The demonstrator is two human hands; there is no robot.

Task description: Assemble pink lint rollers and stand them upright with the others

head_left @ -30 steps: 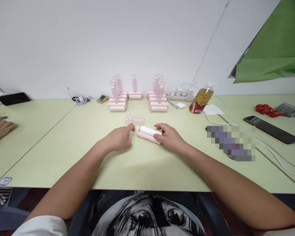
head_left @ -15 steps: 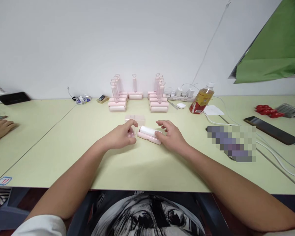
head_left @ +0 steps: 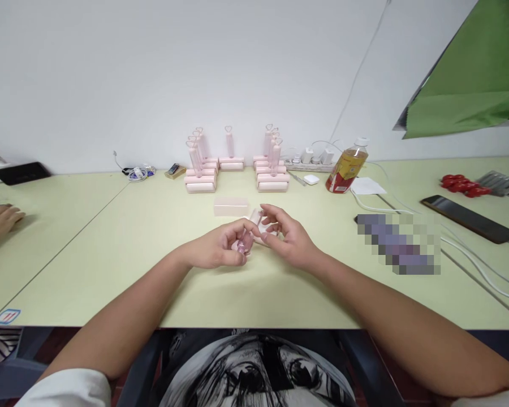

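My left hand (head_left: 220, 244) is closed round a clear pinkish handle (head_left: 245, 242), which tilts up toward my right hand. My right hand (head_left: 287, 233) has its fingers bent round the upper end of that handle, beside the left fingertips. Under and behind the fingers lies a white and pink roller (head_left: 268, 232), mostly hidden. Just behind the hands a pale pink translucent cover (head_left: 231, 206) rests on the table.
Pink rollers with upright handles stand in a left group (head_left: 201, 182), a right group (head_left: 273, 181) and one between. To the right are a drink bottle (head_left: 346, 168), cables, a phone (head_left: 470, 218) and red-handled tools (head_left: 464, 185). Another person's hand (head_left: 0, 223) rests far left.
My left hand has moved right with the clear handle, now in front of the roller. My right hand has left the roller's end and closed on the handle's upper end. The view shifted slightly.
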